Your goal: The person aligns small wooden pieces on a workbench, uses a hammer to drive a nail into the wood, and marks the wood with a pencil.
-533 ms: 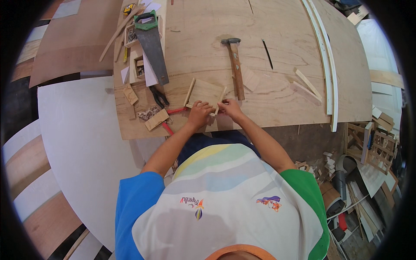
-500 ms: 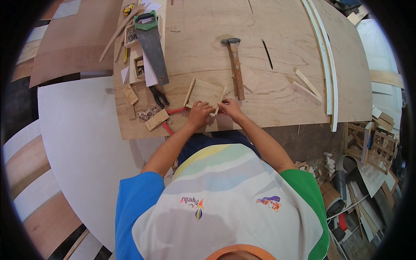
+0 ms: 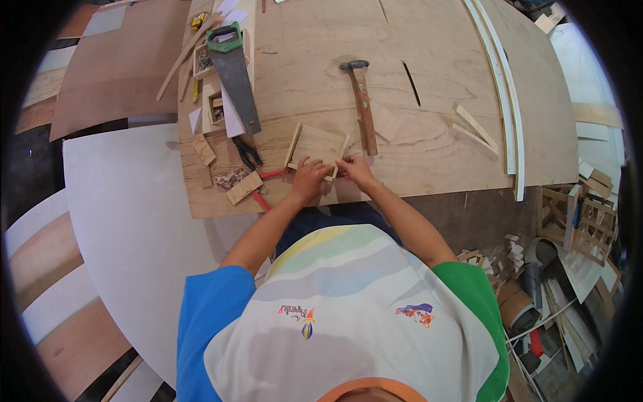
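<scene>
A small wooden tray-like frame (image 3: 317, 142) lies near the table's front edge, with thin strips along its sides. My left hand (image 3: 311, 178) is closed over its near edge, fingers curled onto the strip there. At the frame's near right corner my right hand (image 3: 355, 170) pinches the side strip; whether something smaller sits between its fingertips is too small to tell. Just beyond my right hand lies a hammer (image 3: 364, 107) with a wooden handle. Left of the frame, red-handled pliers (image 3: 273, 173) are partly covered by a small wood block (image 3: 244, 188).
A green-handled saw (image 3: 234, 80) rests over small wooden boxes (image 3: 216, 110) at the left, near black-handled pliers (image 3: 248, 153). A pencil (image 3: 411, 84), loose wood strips (image 3: 477, 127) and long white strips (image 3: 507, 100) lie to the right. Scrap wood (image 3: 569, 288) is heaped on the floor.
My view has shifted very slightly. Both hands stay at the frame's near side, and the frame has hardly moved.
</scene>
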`<action>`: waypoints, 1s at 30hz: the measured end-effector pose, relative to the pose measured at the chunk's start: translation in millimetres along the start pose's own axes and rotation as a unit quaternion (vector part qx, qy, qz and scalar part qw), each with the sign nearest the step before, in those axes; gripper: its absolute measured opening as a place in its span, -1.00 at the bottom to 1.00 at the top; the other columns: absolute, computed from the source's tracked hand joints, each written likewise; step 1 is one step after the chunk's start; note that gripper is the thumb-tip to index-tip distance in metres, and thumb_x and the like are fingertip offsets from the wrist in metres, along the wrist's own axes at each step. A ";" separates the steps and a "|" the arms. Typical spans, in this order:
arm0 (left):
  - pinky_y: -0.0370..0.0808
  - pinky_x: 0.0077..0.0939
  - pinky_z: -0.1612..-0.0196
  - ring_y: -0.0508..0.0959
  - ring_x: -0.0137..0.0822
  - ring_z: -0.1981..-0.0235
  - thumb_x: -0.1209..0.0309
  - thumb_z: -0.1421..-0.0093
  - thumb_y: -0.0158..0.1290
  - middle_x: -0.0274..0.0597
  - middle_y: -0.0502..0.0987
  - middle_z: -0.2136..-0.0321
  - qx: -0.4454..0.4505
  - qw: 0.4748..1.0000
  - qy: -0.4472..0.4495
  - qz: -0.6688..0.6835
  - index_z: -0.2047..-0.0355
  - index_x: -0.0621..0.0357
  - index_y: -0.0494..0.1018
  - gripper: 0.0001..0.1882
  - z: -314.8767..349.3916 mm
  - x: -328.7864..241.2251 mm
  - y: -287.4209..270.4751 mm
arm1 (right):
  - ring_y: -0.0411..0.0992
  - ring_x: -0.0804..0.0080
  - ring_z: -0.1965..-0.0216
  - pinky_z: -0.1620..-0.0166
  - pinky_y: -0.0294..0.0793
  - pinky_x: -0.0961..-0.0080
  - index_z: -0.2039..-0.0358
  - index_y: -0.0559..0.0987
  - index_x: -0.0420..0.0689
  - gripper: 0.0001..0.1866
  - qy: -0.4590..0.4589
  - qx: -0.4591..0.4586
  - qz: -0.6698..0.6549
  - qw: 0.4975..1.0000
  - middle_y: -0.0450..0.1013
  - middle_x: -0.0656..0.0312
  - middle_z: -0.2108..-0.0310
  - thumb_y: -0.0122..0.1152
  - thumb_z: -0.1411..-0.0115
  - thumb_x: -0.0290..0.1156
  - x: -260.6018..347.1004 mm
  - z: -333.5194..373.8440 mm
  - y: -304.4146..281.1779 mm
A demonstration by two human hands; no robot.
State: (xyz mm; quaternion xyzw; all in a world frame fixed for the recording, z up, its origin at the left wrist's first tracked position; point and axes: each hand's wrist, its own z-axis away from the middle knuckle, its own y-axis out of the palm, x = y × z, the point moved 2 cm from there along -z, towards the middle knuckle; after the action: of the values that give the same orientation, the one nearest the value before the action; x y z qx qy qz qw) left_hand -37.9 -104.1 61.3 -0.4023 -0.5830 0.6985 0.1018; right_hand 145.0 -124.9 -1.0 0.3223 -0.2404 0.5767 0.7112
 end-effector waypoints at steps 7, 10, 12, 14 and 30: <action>0.11 0.01 -0.32 0.46 -0.25 -0.15 0.38 0.09 0.29 -0.29 0.60 0.07 0.070 0.997 -0.002 0.018 -0.05 -0.12 0.50 -0.40 -2.1 3.7 -9.9 | 0.60 0.33 0.40 0.36 0.62 0.47 0.18 0.53 -0.36 -0.58 0.002 0.017 0.067 0.998 0.58 0.02 0.36 0.30 -0.25 -0.18 9.8 4.1 1.1; 0.03 0.08 -0.36 0.40 -0.21 -0.21 0.33 0.05 0.30 -0.26 0.55 -0.01 0.113 0.994 0.000 0.007 -0.16 -0.13 0.41 -0.31 0.0 1.3 -14.8 | 0.60 0.33 0.42 0.40 0.60 0.50 0.21 0.55 -0.34 -0.58 0.006 0.009 0.062 0.998 0.58 0.03 0.37 0.28 -0.26 -0.16 15.1 10.7 1.1; -0.02 0.13 -0.38 0.37 -0.20 -0.24 0.31 0.03 0.29 -0.24 0.53 -0.05 0.130 0.991 -0.009 -0.006 -0.23 -0.12 0.33 -0.25 -0.2 -1.6 -15.5 | 0.60 0.34 0.43 0.40 0.59 0.50 0.22 0.56 -0.33 -0.59 -0.007 0.003 0.086 0.996 0.59 0.03 0.38 0.27 -0.26 -0.15 16.6 8.9 1.2; -0.06 0.16 -0.39 0.34 -0.18 -0.26 0.28 0.01 0.29 -0.22 0.50 -0.08 0.133 0.991 -0.027 -0.014 -0.29 -0.09 0.25 -0.18 -2.2 -4.1 -13.3 | 0.59 0.34 0.44 0.41 0.59 0.51 0.22 0.57 -0.33 -0.59 -0.015 -0.001 0.099 0.995 0.59 0.04 0.39 0.27 -0.27 -0.14 13.7 9.1 1.4; 0.01 0.01 -0.39 0.45 -0.26 -0.16 0.51 -0.14 0.04 -0.19 0.56 0.07 0.091 0.994 0.004 -0.053 -0.13 0.03 0.36 -0.50 -10.9 -3.6 3.9 | 0.57 0.41 0.43 0.35 0.60 0.53 0.24 0.60 -0.29 -0.65 -0.019 -0.023 0.100 0.995 0.58 0.12 0.40 0.24 -0.30 -0.19 9.0 9.8 -0.2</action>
State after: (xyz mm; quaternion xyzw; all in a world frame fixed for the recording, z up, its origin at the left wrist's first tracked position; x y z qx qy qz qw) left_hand -26.9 -99.5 59.5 -0.3624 -0.5371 0.7408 0.1774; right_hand 147.5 -126.1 12.0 0.2912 -0.2985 0.6325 0.6528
